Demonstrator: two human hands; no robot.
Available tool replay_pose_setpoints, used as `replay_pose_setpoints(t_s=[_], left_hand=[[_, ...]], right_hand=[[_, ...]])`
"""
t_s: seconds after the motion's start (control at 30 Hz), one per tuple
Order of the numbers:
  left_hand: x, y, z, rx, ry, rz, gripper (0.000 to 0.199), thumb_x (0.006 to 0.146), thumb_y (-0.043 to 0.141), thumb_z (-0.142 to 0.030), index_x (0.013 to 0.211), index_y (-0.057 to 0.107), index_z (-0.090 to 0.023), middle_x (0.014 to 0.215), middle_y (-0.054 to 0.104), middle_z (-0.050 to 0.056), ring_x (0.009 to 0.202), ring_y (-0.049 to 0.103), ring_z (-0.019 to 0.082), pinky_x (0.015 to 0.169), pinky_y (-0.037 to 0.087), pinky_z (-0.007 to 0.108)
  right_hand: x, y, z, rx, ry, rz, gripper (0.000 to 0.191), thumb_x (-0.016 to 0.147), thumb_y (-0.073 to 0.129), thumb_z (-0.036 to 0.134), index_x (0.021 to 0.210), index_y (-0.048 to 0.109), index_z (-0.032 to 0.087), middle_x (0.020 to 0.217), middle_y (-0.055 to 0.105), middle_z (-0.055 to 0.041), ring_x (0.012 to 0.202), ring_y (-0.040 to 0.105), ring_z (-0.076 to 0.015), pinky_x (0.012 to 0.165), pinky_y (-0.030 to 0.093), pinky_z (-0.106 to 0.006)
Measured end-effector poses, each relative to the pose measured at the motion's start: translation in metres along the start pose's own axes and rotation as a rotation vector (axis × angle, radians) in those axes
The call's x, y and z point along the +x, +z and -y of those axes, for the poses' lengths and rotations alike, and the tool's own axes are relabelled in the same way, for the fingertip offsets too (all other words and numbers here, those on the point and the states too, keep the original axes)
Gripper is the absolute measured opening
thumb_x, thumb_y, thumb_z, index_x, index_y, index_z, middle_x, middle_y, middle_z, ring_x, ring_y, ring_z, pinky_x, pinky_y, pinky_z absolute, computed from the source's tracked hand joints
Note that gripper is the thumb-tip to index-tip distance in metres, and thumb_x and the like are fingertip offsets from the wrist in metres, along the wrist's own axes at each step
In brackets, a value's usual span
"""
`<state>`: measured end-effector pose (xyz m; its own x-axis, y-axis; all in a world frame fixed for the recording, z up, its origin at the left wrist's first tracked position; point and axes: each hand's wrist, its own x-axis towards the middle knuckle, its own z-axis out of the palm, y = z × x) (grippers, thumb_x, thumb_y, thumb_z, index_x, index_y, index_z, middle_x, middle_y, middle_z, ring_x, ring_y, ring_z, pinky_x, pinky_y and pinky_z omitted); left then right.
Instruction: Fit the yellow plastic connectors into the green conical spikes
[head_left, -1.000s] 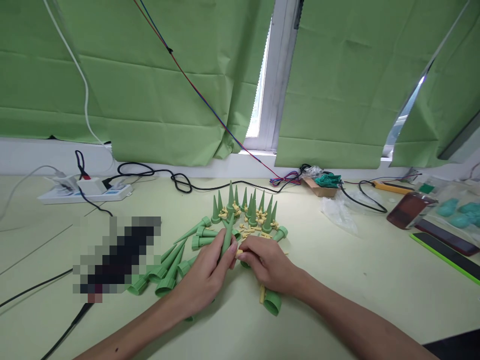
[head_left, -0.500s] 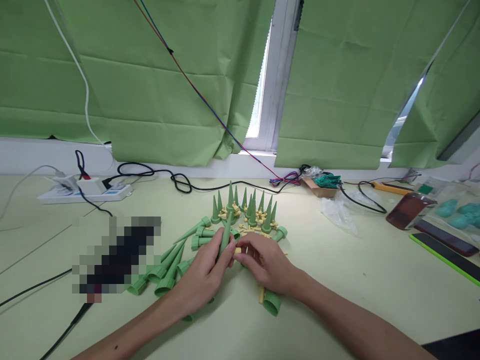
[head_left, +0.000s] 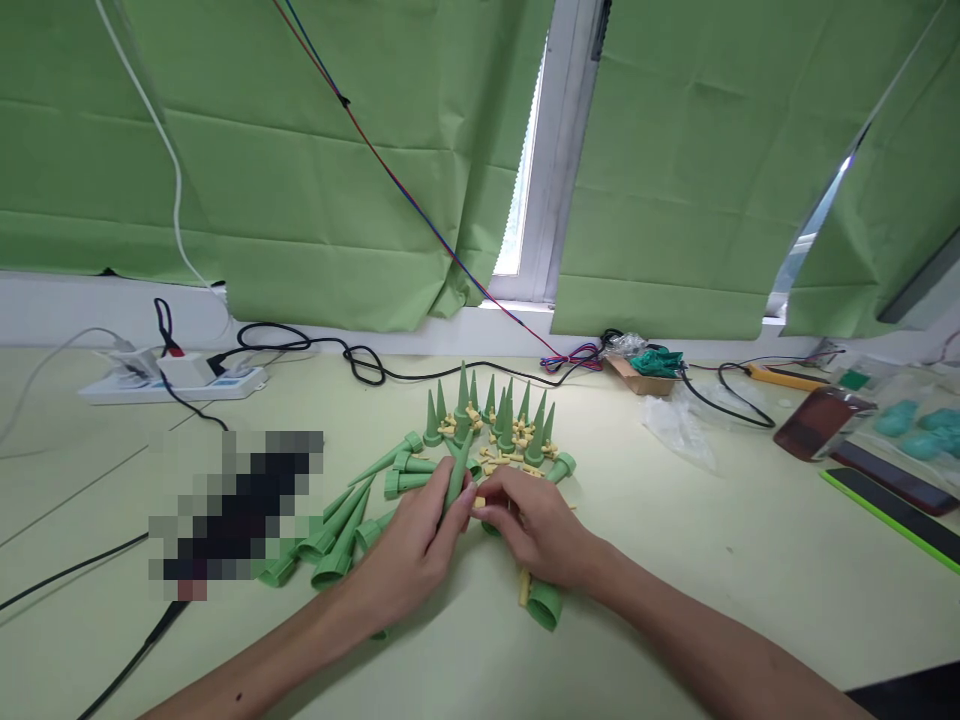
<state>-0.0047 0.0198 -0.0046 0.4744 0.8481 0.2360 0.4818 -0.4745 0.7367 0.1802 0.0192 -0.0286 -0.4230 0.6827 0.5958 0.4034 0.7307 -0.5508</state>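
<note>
My left hand (head_left: 429,520) is wrapped round a green cone (head_left: 459,470), whose tip points up and away. Close against it, my right hand (head_left: 536,520) pinches a small yellow piece (head_left: 480,503) at the side of that cone. Several green cones (head_left: 507,425) stand upright beyond my hands, with small yellow pieces (head_left: 491,465) scattered among them. More green cones (head_left: 341,550) lie on their sides to the left. Below my right hand lie one green cone (head_left: 544,606) and a yellow stick (head_left: 524,587).
A power strip (head_left: 172,385) and black cables (head_left: 364,365) run along the back of the table (head_left: 675,620). At the right are a small cardboard box (head_left: 641,378), a plastic bag (head_left: 679,430), a reddish bottle (head_left: 821,422) and a green-edged phone (head_left: 892,515). A blurred dark object lies left.
The cone in my left hand has tilted slightly to the right. The yellow piece in my right hand has shifted slightly, and less of it shows.
</note>
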Motion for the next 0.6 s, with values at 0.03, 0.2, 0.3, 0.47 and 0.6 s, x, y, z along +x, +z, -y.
replay_pose_setpoints(t_s=[0.03, 0.2, 0.3, 0.47, 0.6], left_hand=[[-0.0001, 0.0002, 0.0005, 0.002, 0.001, 0.000, 0.022, 0.100, 0.033, -0.042, 0.091, 0.040, -0.023, 0.074, 0.052, -0.003, 0.064, 0.048, 0.016, 0.062, 0.035, 0.029], [-0.0008, 0.0007, 0.0023, 0.003, 0.006, 0.003, 0.021, 0.100, 0.033, -0.042, 0.091, 0.039, -0.024, 0.075, 0.051, -0.003, 0.063, 0.045, 0.015, 0.061, 0.034, 0.029], [-0.0011, 0.0004, 0.0021, 0.005, 0.000, 0.004, 0.022, 0.100, 0.032, -0.043, 0.091, 0.038, -0.024, 0.075, 0.051, -0.003, 0.065, 0.047, 0.016, 0.063, 0.035, 0.030], [-0.0010, -0.0003, 0.0000, 0.034, -0.003, 0.017, 0.024, 0.101, 0.030, -0.045, 0.090, 0.037, -0.024, 0.074, 0.050, -0.003, 0.065, 0.047, 0.017, 0.064, 0.034, 0.031], [-0.0024, 0.0000, 0.0015, 0.042, -0.008, 0.028, 0.026, 0.101, 0.028, -0.046, 0.088, 0.035, -0.024, 0.072, 0.048, -0.004, 0.062, 0.044, 0.016, 0.062, 0.033, 0.030]], right_hand=[[0.0001, 0.0000, -0.0001, 0.003, 0.000, -0.002, 0.008, 0.098, 0.047, 0.024, 0.095, 0.054, 0.020, 0.080, 0.060, -0.0019, 0.069, 0.054, -0.0145, 0.063, 0.042, -0.026], [0.0007, -0.0008, 0.0009, 0.001, 0.001, -0.005, 0.009, 0.097, 0.047, 0.023, 0.094, 0.054, 0.020, 0.079, 0.059, -0.0016, 0.068, 0.053, -0.0140, 0.063, 0.042, -0.025], [0.0009, -0.0011, 0.0018, 0.004, 0.002, -0.004, 0.010, 0.098, 0.046, 0.023, 0.093, 0.054, 0.020, 0.078, 0.059, -0.0013, 0.068, 0.053, -0.0138, 0.063, 0.041, -0.025], [0.0010, -0.0012, 0.0025, -0.008, 0.005, -0.007, 0.011, 0.097, 0.045, 0.024, 0.091, 0.053, 0.020, 0.077, 0.059, -0.0014, 0.068, 0.052, -0.0142, 0.063, 0.040, -0.026], [0.0018, -0.0011, 0.0029, -0.011, 0.000, -0.010, 0.011, 0.097, 0.045, 0.023, 0.089, 0.053, 0.020, 0.077, 0.058, -0.0014, 0.068, 0.052, -0.0142, 0.063, 0.040, -0.026]])
